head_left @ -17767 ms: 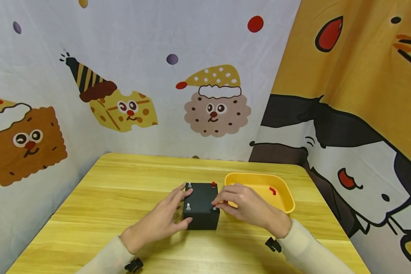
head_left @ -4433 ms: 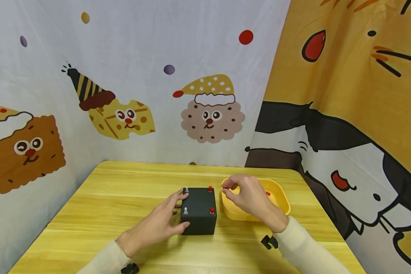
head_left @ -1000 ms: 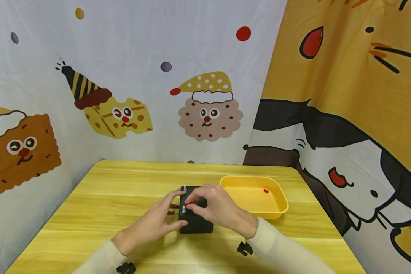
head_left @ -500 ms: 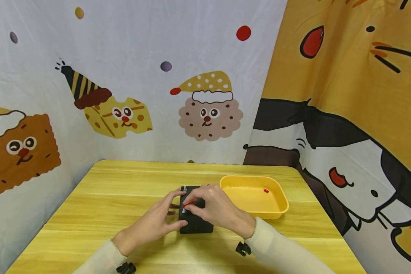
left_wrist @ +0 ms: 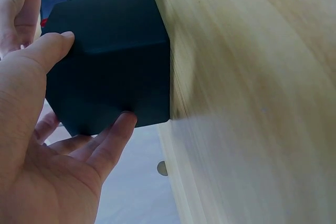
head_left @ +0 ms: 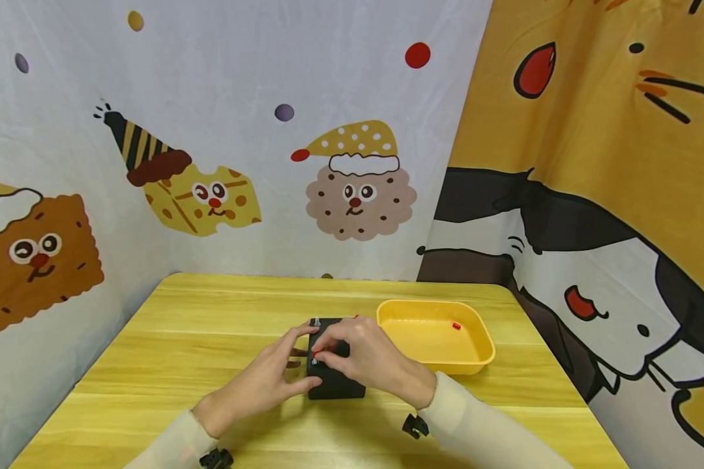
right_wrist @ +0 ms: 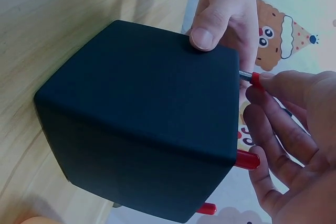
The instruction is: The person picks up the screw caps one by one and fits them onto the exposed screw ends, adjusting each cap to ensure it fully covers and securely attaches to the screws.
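Observation:
A black box [head_left: 336, 385] with metal threaded studs on its top stands on the table. My left hand [head_left: 257, 385] holds it from the left, with the thumb [left_wrist: 56, 45] and fingers on different sides. With thumb and fingertips, my right hand [head_left: 368, 355] pinches a small red cap [right_wrist: 256, 80] at the tip of the front left stud [right_wrist: 244, 75]. Two other red caps [right_wrist: 247, 159] sit on the right-hand studs, mostly hidden by my hand in the head view. The far left stud [head_left: 317, 322] is bare metal.
Right of the box is a yellow tray [head_left: 434, 369] with one loose red cap [head_left: 456, 326] in it. A wooden table [head_left: 229, 299] carries everything. Patterned cloth [head_left: 223, 78] hangs behind and at the sides.
Since the oldest frame, the front right stud has gained a red cap and the tray holds fewer. My right hand has moved from tray to front left stud; the pinched cap has lowered slightly.

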`<state>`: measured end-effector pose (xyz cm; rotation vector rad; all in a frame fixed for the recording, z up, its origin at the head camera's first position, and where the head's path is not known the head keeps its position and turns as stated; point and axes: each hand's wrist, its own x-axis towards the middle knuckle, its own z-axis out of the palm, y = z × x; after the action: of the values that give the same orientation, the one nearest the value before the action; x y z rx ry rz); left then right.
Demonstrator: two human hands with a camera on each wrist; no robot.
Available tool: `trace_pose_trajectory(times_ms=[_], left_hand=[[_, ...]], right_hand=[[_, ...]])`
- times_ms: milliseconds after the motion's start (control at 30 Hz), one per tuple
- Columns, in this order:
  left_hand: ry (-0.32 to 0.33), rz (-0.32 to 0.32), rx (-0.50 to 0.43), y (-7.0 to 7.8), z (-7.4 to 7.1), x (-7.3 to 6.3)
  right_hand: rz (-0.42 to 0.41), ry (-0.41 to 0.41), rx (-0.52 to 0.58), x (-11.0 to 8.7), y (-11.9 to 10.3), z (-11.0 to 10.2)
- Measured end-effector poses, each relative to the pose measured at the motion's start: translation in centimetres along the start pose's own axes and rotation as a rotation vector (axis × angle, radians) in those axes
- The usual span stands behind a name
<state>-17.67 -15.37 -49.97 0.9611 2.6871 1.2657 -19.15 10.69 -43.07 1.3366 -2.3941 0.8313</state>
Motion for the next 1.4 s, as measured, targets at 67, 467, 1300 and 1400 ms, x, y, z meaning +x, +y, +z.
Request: trace_pose_trajectory(times_ms=[67, 467, 1300, 1400], left_hand=[[0.0, -0.001, -0.002, 0.0, -0.04, 0.0], [-0.002, 0.007, -0.005, 0.01, -0.1, -0.04], [-0.018, -0.027, -0.029, 0.05, -0.33, 0.1], [-0.02, -0.032, -0.024, 0.04, -0.34, 0.12]], right_hand=[[0.001, -0.001, -0.007, 0.03, -0.04, -0.03], [0.007, -0.021, -0.06, 0.19, -0.15, -0.01], [-0.004, -0.04, -0.049, 0.31, -0.03, 0.16], [0.002, -0.045, -0.05, 0.31, 0.0, 0.22]])
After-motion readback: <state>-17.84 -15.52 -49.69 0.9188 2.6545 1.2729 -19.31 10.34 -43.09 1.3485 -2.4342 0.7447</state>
